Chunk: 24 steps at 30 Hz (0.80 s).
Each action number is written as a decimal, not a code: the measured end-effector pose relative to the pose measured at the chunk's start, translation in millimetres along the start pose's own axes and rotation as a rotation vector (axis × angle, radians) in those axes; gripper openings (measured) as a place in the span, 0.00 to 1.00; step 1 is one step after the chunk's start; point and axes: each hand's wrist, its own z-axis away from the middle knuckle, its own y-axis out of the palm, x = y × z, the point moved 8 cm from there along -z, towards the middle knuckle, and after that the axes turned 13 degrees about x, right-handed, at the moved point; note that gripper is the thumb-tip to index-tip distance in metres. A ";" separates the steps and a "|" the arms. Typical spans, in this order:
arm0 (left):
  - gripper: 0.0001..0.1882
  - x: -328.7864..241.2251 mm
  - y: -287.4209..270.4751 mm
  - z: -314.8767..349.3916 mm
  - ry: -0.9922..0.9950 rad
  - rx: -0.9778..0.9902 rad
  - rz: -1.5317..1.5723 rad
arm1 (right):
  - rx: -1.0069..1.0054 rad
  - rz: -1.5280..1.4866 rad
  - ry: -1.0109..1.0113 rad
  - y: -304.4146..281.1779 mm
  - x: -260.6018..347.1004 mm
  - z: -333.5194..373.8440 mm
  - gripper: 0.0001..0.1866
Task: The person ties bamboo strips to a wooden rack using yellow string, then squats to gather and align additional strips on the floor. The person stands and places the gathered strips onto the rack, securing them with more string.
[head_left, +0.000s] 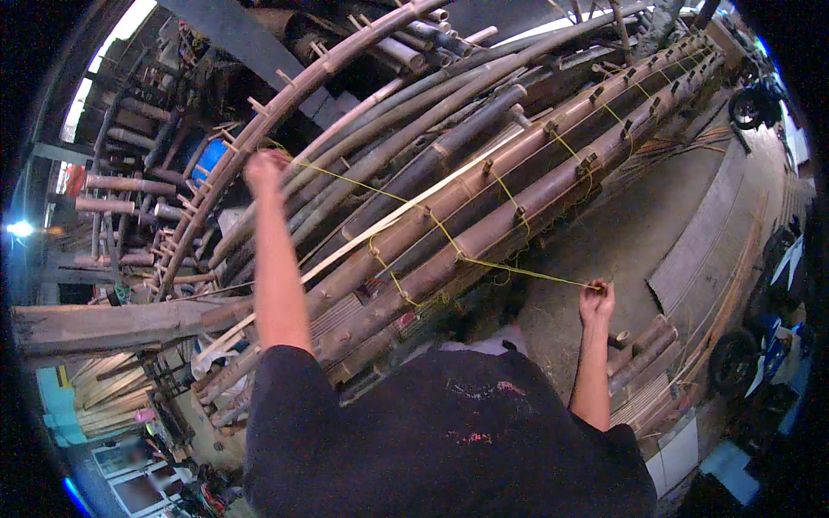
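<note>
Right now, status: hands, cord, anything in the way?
Left hand and right hand spread wide, gripping yellow cord. Cord stretched across two bamboo poles. Loose strands hang beside nearer pole.

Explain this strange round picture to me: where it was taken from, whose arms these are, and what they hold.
There is no machine: these are a person's own bare arms, coming from a dark short-sleeved shirt. The picture comes from a wide fisheye camera worn on the head, looking down, so straight edges bend. Two long brown bamboo poles lie side by side. The left hand, slightly blurred, and the right hand hold a thin yellow cord, stretched out to either side of the poles.
</note>
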 end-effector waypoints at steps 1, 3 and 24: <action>0.14 -9.3 -55.0 -10.8 0.058 -0.080 0.075 | -0.026 -0.038 0.165 -36.0 -21.6 11.0 0.19; 0.18 -49.1 -91.1 24.9 0.164 -0.264 -0.510 | -0.290 0.183 0.454 -41.8 -75.5 45.2 0.21; 0.12 77.8 140.7 289.9 -0.144 0.674 -0.443 | 1.083 2.529 -0.421 379.7 -411.1 46.4 0.31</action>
